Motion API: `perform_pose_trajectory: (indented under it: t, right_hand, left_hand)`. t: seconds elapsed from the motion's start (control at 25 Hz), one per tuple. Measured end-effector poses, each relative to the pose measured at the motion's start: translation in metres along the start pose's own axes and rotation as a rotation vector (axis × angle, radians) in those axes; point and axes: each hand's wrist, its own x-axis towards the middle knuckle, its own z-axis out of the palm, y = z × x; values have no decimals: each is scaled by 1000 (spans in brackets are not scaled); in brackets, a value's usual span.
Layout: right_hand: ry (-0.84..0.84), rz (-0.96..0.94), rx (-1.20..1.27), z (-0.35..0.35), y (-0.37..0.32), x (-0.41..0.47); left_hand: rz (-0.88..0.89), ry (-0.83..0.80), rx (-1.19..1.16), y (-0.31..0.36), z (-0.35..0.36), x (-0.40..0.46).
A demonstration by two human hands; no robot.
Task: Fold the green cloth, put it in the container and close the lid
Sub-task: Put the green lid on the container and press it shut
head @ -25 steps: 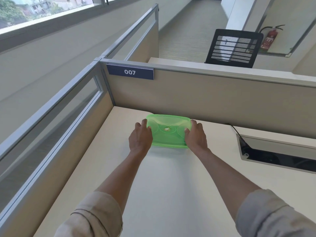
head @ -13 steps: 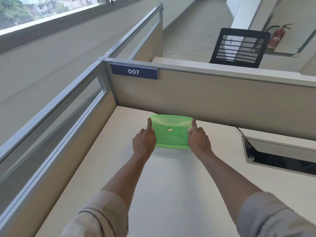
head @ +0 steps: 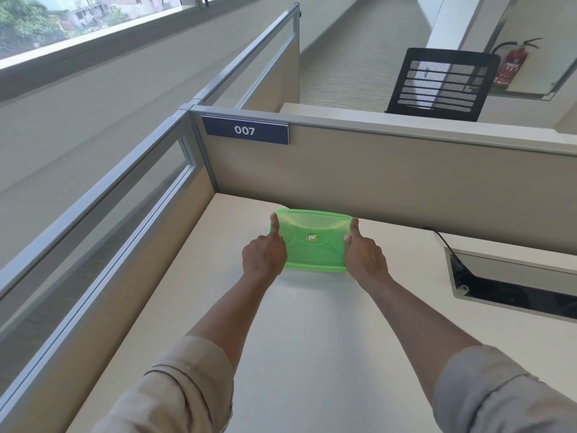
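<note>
A translucent green container (head: 313,245) with its lid on lies flat on the pale desk (head: 306,339), close to the back partition. My left hand (head: 263,254) grips its left side, thumb stretched along the lid's left edge. On the opposite side my right hand (head: 363,254) does the same, thumb up on the right edge. The green cloth cannot be seen; the lid is cloudy and hides what is inside.
Beige cubicle partitions (head: 390,185) wall the desk at the back and left, with a "007" plate (head: 245,130). An open cable hatch (head: 512,282) with a black cord is sunk in the desk at right. A black mesh chair (head: 437,84) stands beyond.
My hands went from fingers spread over the lid's ends to fingers curled at the sides with thumbs extended along the edges. The container stays in place.
</note>
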Motion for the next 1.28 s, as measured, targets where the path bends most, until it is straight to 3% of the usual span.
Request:
perform_pose_trajectory:
  t: [0.44,0.88,1.28]
  right_hand:
    - [15,-10,-8,0,-1,-1]
    - [20,-6,4,3,1,0]
    - [16,-1,7,5,1,0]
  left_hand:
    - [20,-8,8,-2,-3,11]
    - [-241,-17,-363,11,14,71]
    - [-141,44,-329,7,17,79]
